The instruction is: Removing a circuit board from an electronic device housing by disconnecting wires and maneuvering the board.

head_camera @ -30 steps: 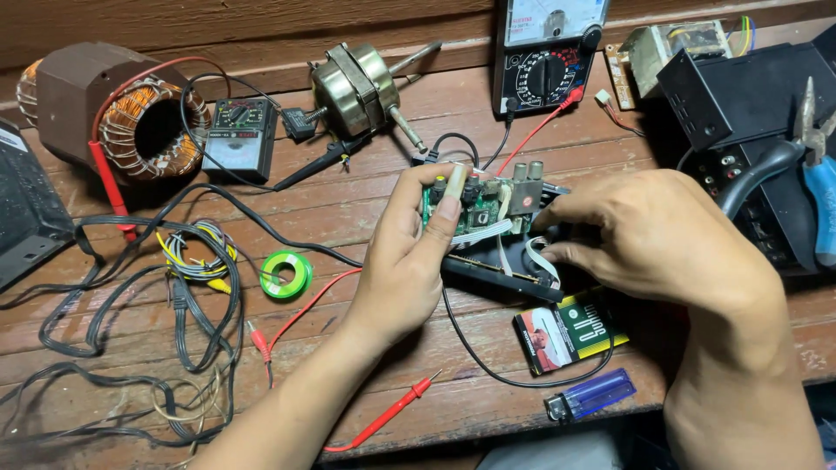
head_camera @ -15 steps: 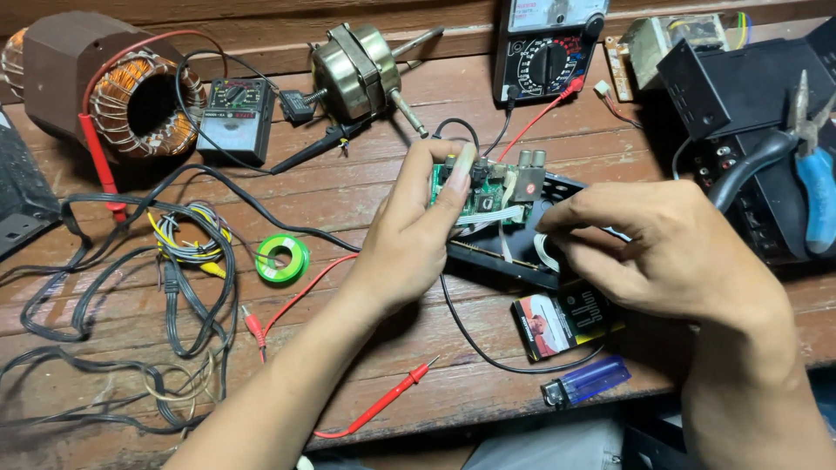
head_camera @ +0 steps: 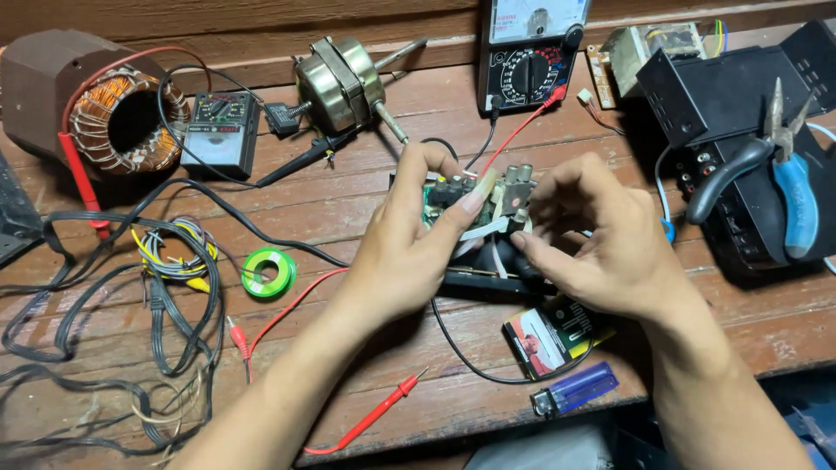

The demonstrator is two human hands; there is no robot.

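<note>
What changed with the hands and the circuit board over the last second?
Little changed. The left hand and right hand kept hold of the small circuit board between them; the right hand's fingers shifted slightly, now curled at the board's right edge. The whole scene sits differently in the picture, which looks like the head camera moving. The multimeter, green solder reel, blue lighter and pliers stayed put.

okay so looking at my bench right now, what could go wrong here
The small circuit board is pinched between your left hand and right hand above the wooden bench, so it could slip or its white ribbon cable might strain. The red probe lies near the bench edge and could get knocked off.
</note>
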